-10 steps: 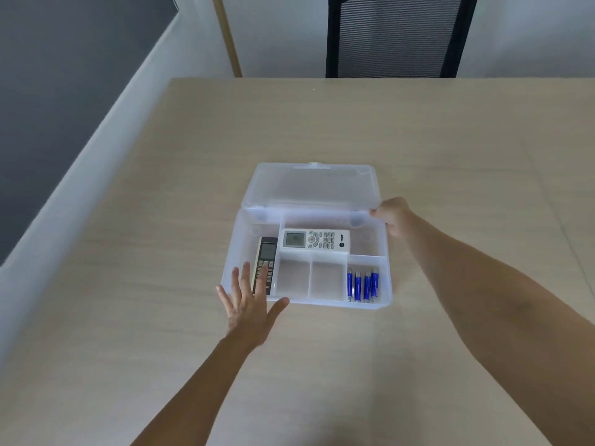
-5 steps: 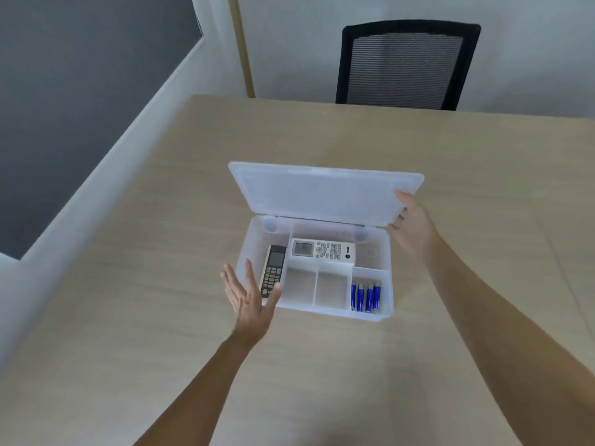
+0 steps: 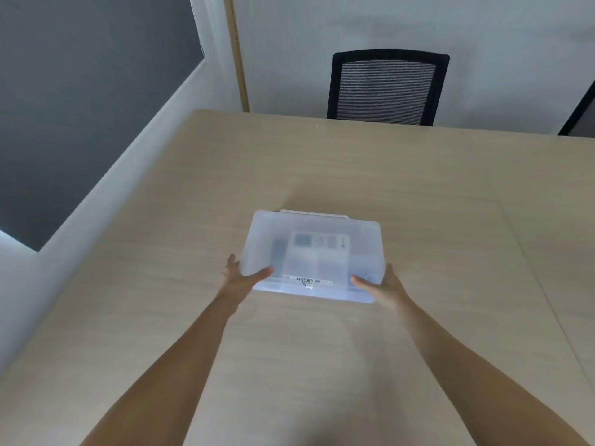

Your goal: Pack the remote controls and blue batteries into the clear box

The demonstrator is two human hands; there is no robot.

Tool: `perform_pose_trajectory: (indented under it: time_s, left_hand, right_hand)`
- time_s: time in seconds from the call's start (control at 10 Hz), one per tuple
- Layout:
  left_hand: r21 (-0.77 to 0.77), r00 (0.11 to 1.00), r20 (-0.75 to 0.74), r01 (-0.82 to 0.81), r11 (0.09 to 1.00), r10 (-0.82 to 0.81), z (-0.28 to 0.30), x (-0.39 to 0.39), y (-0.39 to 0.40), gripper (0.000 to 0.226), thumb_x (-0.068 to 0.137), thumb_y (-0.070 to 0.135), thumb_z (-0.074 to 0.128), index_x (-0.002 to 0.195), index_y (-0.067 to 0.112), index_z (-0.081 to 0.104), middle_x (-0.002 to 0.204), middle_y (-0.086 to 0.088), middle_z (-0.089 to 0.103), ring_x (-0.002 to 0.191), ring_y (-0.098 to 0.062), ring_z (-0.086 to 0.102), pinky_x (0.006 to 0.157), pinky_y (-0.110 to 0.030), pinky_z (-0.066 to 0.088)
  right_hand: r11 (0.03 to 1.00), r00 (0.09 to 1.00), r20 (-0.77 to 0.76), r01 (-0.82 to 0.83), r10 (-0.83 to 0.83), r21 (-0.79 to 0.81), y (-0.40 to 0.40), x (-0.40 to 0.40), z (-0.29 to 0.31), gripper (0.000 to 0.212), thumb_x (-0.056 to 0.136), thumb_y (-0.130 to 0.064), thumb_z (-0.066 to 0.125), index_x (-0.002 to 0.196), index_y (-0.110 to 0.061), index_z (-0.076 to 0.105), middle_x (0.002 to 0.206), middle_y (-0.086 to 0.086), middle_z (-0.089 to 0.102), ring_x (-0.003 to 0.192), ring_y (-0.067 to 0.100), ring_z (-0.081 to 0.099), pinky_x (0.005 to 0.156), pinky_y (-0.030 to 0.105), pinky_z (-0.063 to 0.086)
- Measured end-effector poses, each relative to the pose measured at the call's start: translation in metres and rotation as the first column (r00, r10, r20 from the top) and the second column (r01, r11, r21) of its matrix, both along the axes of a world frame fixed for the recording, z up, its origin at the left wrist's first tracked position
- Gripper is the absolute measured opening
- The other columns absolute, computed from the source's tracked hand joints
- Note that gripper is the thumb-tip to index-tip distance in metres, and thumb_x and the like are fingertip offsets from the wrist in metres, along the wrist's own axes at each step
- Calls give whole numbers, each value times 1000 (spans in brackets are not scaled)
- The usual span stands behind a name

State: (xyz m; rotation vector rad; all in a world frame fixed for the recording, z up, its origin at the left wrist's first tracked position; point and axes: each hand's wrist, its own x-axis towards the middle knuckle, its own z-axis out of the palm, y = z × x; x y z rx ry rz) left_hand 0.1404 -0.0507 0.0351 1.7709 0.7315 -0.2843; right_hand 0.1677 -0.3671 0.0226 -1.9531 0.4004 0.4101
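**Lid down, box closing**

Half a second before, the lid stood open with the right hand at its right corner and the left hand hovering spread by the box's near-left corner. In this frame the lid lay down over the box, and both hands were clamped on its near corners: left thumb on top at the near-left corner, right thumb on top at the near-right, the other fingers wrapped down the sides. Each hand pinched lid against box.

The box sat near the middle of the desk, slightly toward the near edge. Through the cloudy lid the white remote showed as a blur in the far compartment, the dark remote as a smudge to its left. The batteries were not distinguishable through the plastic. A barcode label sat along the lid's near edge.

Judgement: packing looked finished; only the closure remained. Whether the lid had latched, I couldn't tell. Likely next: press the near edge down until it seats.
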Motion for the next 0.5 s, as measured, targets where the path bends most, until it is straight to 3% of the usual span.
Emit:
perform_pose_trajectory:
  time_s: [0.1,0.2,0.3,0.4,0.5]
  left_hand:
    - [365,991,-24,134,921,-135,-1,9,-14,99,54,40,86,134,6,39,130,-14,51,124,-31,47,101,-38,45]
    - [445,989,-21,140,885,-146,-7,9,-19,83,66,29,85,132,4,40,130,-19,49,124,-33,47,97,-36,41]
    - [456,985,-9,159,876,-174,-16,7,-17,82,66,29,84,130,2,41,129,-19,49,123,-32,46,94,-37,43]
    - [462,979,-47,196,865,-197,-17,9,-15,89,68,34,82,137,2,34,138,-17,41,128,-32,43,97,-39,43]
    - [524,983,-29,170,835,-182,-17,2,-15,110,70,45,78,151,11,11,158,-15,9,145,-32,18,110,-46,37]
  right_hand:
    - [988,998,-67,0,-10,-152,11,2,-9,116,55,-43,86,144,-9,19,145,9,40,132,29,43,105,41,42]
    - [980,994,-81,61,-77,-188,19,2,-14,115,58,-38,86,144,-8,16,147,13,37,134,31,39,105,40,41]
    - [971,990,-77,101,-120,-217,23,0,-15,103,58,-32,86,136,-6,25,139,14,43,128,31,44,95,35,43]
    - [969,990,-64,107,-124,-221,23,-2,-17,106,60,-33,85,140,-5,21,141,14,40,130,31,42,98,37,42]
    - [948,997,-51,42,-61,-316,27,-7,-12,118,66,-46,78,148,-9,2,150,15,26,141,31,26,108,40,36]
